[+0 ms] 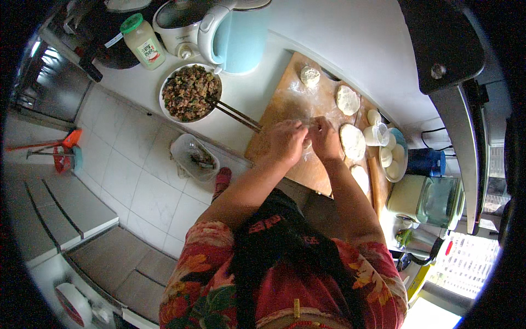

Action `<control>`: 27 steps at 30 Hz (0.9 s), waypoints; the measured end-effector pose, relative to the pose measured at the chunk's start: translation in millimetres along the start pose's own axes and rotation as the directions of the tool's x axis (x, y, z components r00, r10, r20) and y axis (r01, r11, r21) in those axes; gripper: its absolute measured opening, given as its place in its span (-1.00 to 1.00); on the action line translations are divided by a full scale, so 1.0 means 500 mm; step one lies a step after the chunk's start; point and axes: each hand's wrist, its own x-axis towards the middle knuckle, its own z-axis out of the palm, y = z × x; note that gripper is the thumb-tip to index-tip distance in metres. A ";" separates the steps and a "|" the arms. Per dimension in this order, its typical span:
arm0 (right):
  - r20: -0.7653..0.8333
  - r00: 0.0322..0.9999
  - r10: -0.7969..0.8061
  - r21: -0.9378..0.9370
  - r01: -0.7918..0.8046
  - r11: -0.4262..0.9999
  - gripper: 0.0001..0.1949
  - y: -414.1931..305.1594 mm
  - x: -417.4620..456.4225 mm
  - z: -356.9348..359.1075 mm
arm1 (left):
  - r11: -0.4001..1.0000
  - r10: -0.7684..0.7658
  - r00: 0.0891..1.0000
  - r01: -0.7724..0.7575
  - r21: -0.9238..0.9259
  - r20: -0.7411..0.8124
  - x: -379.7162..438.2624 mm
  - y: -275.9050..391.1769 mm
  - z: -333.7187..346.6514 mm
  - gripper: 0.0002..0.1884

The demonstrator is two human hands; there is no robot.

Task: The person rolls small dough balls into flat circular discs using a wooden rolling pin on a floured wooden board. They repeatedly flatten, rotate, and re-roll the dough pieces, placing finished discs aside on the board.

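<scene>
My left hand [287, 141] and my right hand [324, 137] meet over a floured wooden board [273, 105]. Between them they pinch a small pale piece of dough [307, 143], mostly hidden by the fingers. A rounded, gathered lump of dough [310, 77] lies at the board's far end. To the right of my hands are flattened dough rounds [352, 142], several in a curved row. A white bowl of chopped filling [191, 93] stands left of the board. Dark chopsticks [238, 116] lean in the bowl, their ends reaching over the board's edge.
A rolling pin [374, 183], a clear plastic cup [376, 135] and a plate [404, 164] of dough balls lie at right. Behind the bowl stand a green-lidded jar [144, 43], a cooker [176, 31] and a blue kettle [242, 39]. A bin [193, 158] stands on the floor.
</scene>
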 end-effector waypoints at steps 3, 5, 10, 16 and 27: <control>-0.066 0.970 -0.236 -0.219 0.216 0.951 -0.79 0.040 0.015 0.029 | 0.992 0.115 0.987 -0.119 -0.029 -0.113 -0.028 -0.001 0.023 -0.89; -0.076 0.983 -0.170 -0.262 0.145 0.954 -0.78 0.041 0.025 0.034 | 0.985 0.143 0.974 -0.157 -0.069 -0.174 -0.050 -0.005 0.009 -0.82; -0.102 0.985 -0.143 -0.328 0.102 0.939 -0.73 0.076 0.048 0.046 | 0.940 -0.337 0.938 0.340 -0.023 0.080 -0.052 0.010 0.008 -0.69; 0.352 0.872 0.342 0.420 -0.473 0.775 -0.69 0.038 -0.010 -0.019 | 0.945 -0.240 0.960 0.197 -0.259 -0.142 0.005 -0.023 0.045 -0.85; -0.100 0.962 -0.255 -0.229 0.227 0.947 -0.79 0.054 -0.020 0.000 | 0.960 0.134 0.991 -0.132 0.247 0.008 -0.068 0.052 0.028 -0.71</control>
